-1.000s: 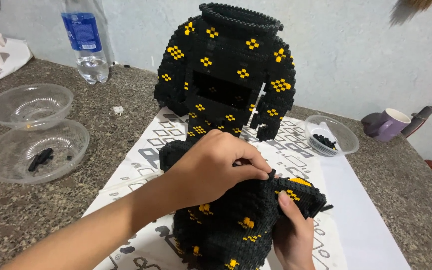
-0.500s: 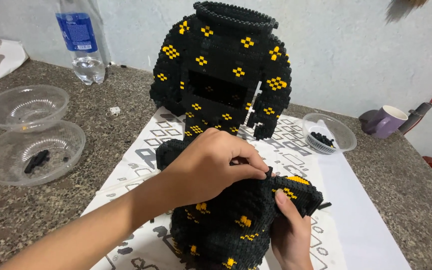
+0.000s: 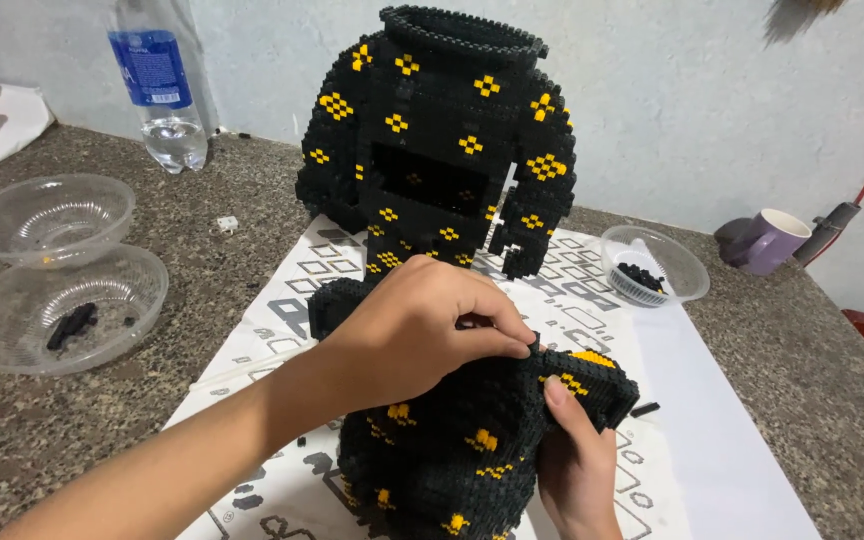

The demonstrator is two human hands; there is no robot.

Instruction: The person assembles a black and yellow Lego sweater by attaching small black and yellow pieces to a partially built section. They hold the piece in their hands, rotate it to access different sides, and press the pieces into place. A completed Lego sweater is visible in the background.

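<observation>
A black block-built piece with small yellow flower marks [image 3: 472, 440] stands on a printed instruction sheet [image 3: 592, 310] in front of me. My left hand [image 3: 422, 330] lies over its top, fingertips pinched together on its upper edge. My right hand [image 3: 577, 465] steadies it from the right side, thumb pressed on the blocks. Whether a small block sits between the left fingertips is hidden. Behind stands a taller black and yellow block torso [image 3: 447, 150] with two arms and an open collar.
Two clear plastic bowls [image 3: 57, 300] sit at the left, one with black pieces. Another clear bowl [image 3: 652, 265] of black pieces is at the right, near a purple mug [image 3: 772, 240]. A water bottle [image 3: 162, 80] stands at the back left on the granite counter [image 3: 202, 270].
Both hands stay on the lower block piece; the left fingertips have shifted only slightly on its top edge. The view has moved a little.
</observation>
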